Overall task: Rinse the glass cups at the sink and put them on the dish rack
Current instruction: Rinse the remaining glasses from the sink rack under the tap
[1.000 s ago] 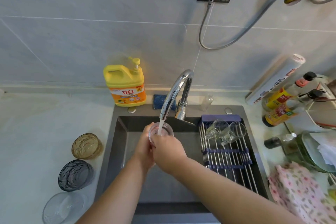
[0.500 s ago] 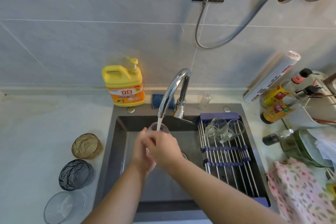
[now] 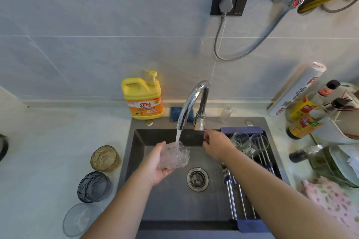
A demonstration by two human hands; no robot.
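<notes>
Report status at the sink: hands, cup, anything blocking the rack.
Left hand grips clear cup under running stream. Right hand curled by faucet, grip unclear. Two glasses on dish rack, near bars bare.

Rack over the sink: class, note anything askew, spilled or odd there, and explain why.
The two clear glasses at the far end of the rack lie tipped on their sides, close together, rather than standing. Nothing there looks spilled or broken.

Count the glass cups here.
6: clear textured cup in left hand; amber cup, grey cup, clear cup on counter; two clear cups on dish rack. Others may be hidden.
</notes>
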